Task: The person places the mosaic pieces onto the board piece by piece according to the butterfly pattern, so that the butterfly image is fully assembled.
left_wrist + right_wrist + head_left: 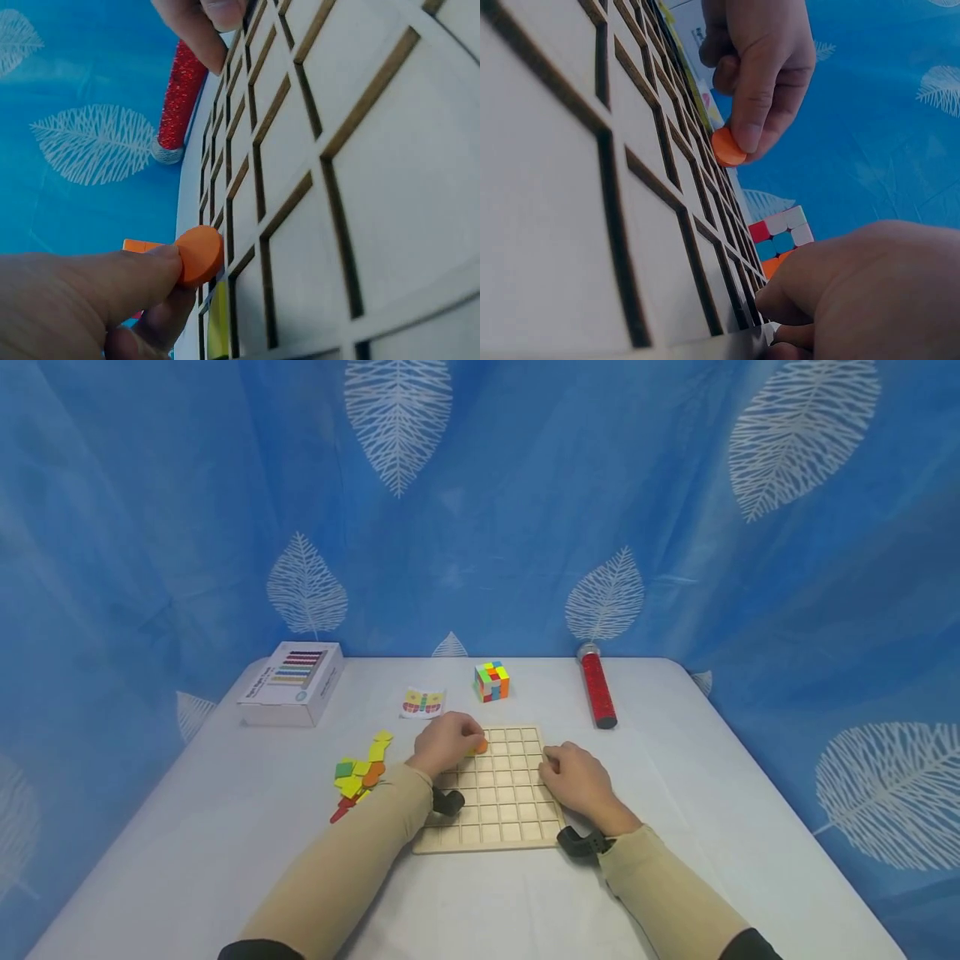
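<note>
My left hand (446, 743) pinches an orange round piece (201, 255) between thumb and finger, over the far rows of a wooden grid board (498, 789). Below that piece, in the left wrist view, a yellow piece (217, 319) lies in a square. At the board's right edge, my right hand (581, 781) holds the rim, its thumb near the top and its fingers curled at the side. Loose yellow, green, orange and red pieces (352, 783) are heaped left of the board, partly behind the left sleeve.
Beyond the board are a card with a butterfly picture (422, 703) and a colourful puzzle cube (492, 683). A white box (292, 687) stands at the back left. A red glittery microphone-shaped object (597, 689) lies at the back right. Blue leaf-patterned cloth (510, 510) hangs behind.
</note>
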Available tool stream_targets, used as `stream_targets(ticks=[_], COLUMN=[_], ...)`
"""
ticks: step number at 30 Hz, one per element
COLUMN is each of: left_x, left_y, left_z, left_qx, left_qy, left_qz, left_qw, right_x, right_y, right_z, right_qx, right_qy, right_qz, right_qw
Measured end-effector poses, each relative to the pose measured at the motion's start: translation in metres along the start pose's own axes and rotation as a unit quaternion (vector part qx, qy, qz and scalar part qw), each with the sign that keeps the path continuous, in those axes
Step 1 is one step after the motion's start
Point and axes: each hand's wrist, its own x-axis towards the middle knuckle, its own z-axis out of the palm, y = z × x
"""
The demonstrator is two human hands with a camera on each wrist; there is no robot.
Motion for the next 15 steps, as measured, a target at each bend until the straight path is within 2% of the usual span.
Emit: stream_targets(ticks=[9,15], left_x=[0.0035,0.0035], left_y=[0.0053,0.0081], left_z=[0.0065,0.0075], left_qx=[0.044,0.061], left_qy=[-0.010,-0.009], left_qz=[-0.013,-0.008], left_qw=[0.9989,0.9980], right_x=[0.0007,0.0013], right_y=[0.0014,0.0022], right_z=[0.0022,0.0021], right_qx=[0.001,0.002], right_qy=[-0.006,-0.003], right_qz=[0.008,0.009], right_qw=[0.9999,1.0000])
